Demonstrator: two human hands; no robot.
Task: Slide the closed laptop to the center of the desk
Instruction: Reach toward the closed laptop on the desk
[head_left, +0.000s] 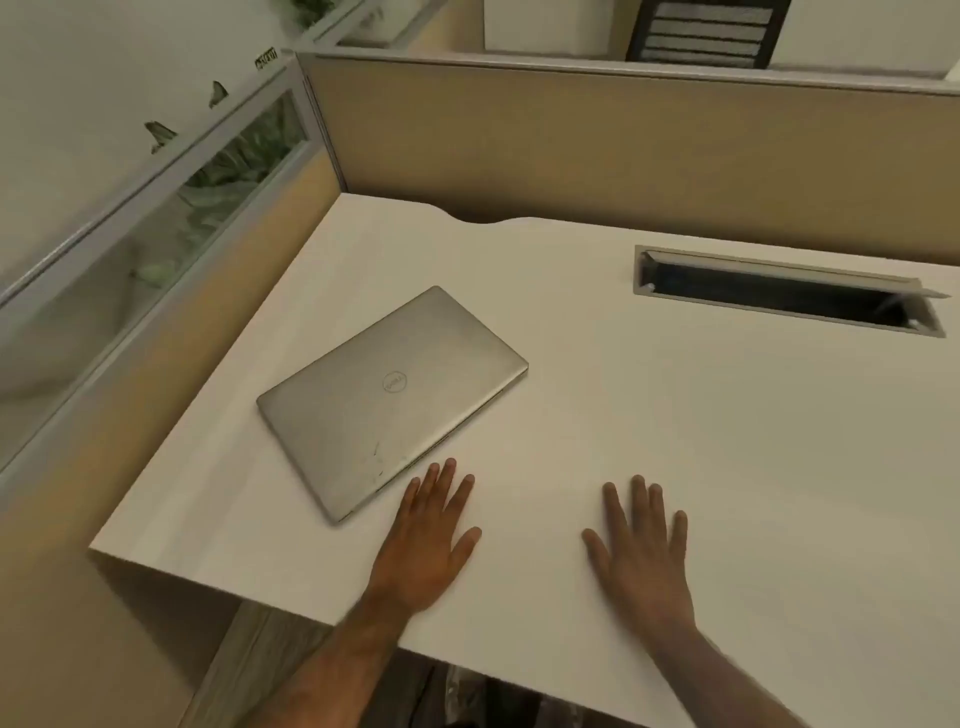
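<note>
We laid both hands flat on the white rectangular desk (701, 441), fingers spread apart and holding nothing. Taking the closed silver laptop (389, 400) as our marker: it lay lid-up and skewed, its round logo facing upward, on the left part of the desk, near the corner where the tan fabric partition panels (623, 156) met. Well to the right of the laptop, toward the back of the desk, the grey-framed rectangular cable slot (784, 291) stood open with its lid tipped up. Behind and left of the laptop, beyond the side partition, a glass panel (156, 249) showed green leaves. The stretch of desk between the laptop and the cable slot was bare white surface.

Our left hand (426, 545) rested palm-down just right of the laptop's near corner, its fingertips (449, 465) just beside the laptop's front edge; we could not tell whether they touched it. Our right hand (644, 556) rested palm-down farther right of the laptop, well apart from it, near the desk's front edge.
</note>
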